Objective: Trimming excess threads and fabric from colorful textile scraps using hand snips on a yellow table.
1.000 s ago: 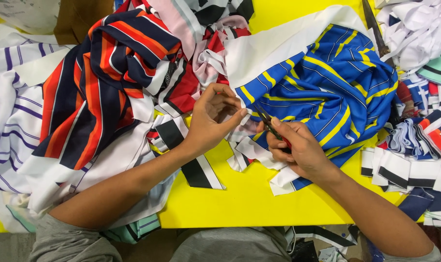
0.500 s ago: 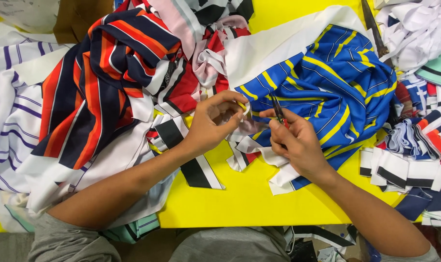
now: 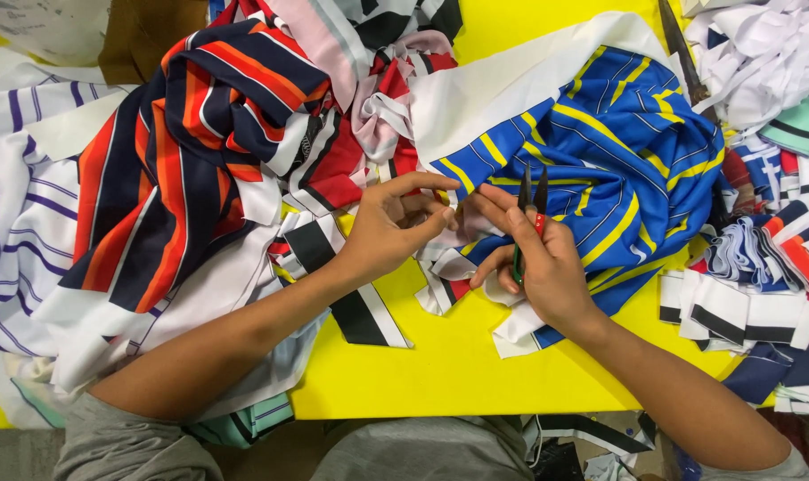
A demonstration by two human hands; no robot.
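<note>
Right hand (image 3: 551, 267) clenched around small thread snips (image 3: 529, 214), blades up beside blue-and-yellow striped fabric (image 3: 618, 169) on yellow table (image 3: 449, 374); left hand (image 3: 391, 227) pinching fabric edge, apparently steadying it for trimming.

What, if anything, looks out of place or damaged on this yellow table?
Nothing looks damaged or spilled. The yellow table is crowded with heaped striped fabric, which looks like work material. The right hand holds small thread snips, blades pointing away over the blue and yellow garment; the left hand pinches fabric beside them.
</note>
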